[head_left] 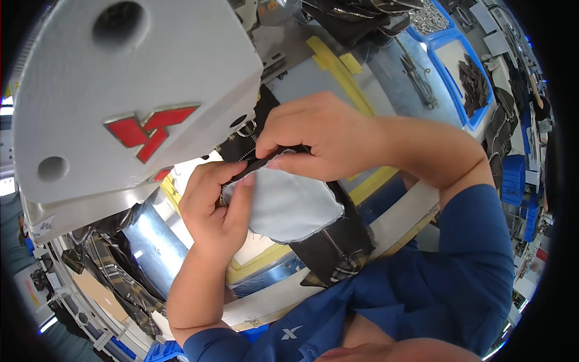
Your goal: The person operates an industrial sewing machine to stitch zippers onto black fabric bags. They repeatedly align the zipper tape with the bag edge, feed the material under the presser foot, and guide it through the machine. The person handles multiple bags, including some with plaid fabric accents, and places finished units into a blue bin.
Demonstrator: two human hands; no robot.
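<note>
Both hands pinch the upper edge of a sewn fabric piece, close under the head of a white sewing machine [181, 66]. My left hand [217, 208] grips the edge between thumb and fingers at its left part. Just to its right, my right hand [319, 136] is closed on the same edge with thumb and bent fingers. A light grey lining panel [295, 205] with frayed edges faces up below the hands. Black fabric with a zipper and a plaid corner [338, 244] extends from under it toward me. A metal ring [247, 128] sits on black material beside the machine. The needle is hidden.
Yellow tape [332, 63] marks the work surface. Scissors [419, 81] lie at the right, near a blue tray [455, 42] of dark strips and another with metal hardware [428, 18]. Plaid and black pieces [114, 265] hang at the left; more dark pieces [356, 18] lie behind.
</note>
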